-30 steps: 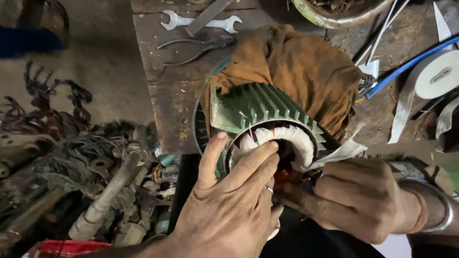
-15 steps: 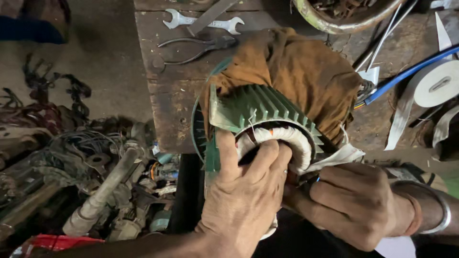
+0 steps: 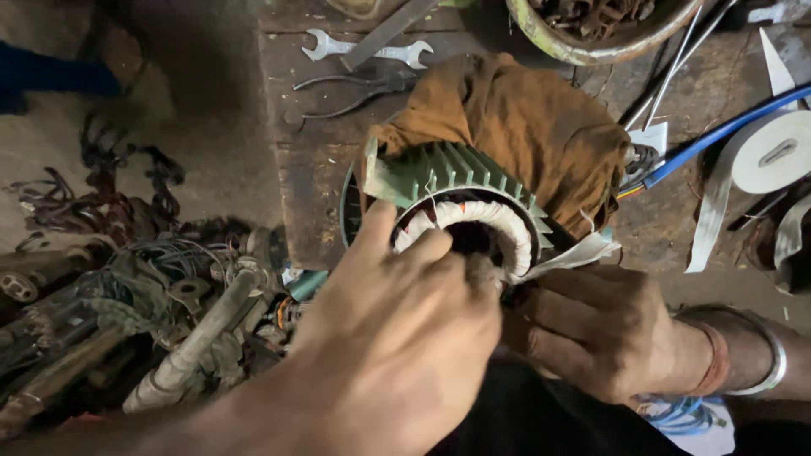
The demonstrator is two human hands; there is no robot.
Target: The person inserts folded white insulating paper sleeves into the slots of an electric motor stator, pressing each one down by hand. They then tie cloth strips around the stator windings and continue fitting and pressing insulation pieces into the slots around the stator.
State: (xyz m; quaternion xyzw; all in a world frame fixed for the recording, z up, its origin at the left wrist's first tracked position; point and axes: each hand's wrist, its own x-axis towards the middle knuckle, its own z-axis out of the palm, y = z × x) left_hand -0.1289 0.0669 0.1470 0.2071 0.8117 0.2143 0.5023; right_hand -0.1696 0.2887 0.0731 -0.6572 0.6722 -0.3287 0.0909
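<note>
At bench edge, both hands [image 3: 507,338] on green stator [image 3: 456,181].

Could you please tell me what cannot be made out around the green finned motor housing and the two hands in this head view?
- Lower rim of the green finned motor housing and part of its white-taped winding: covered by the left hand.
- Fingertips of the right hand: hidden behind the left hand, so what they pinch is unclear.
- Housing's far end: under the brown cloth.
- Rusty bowl of scrap: cut by the top edge.
</note>
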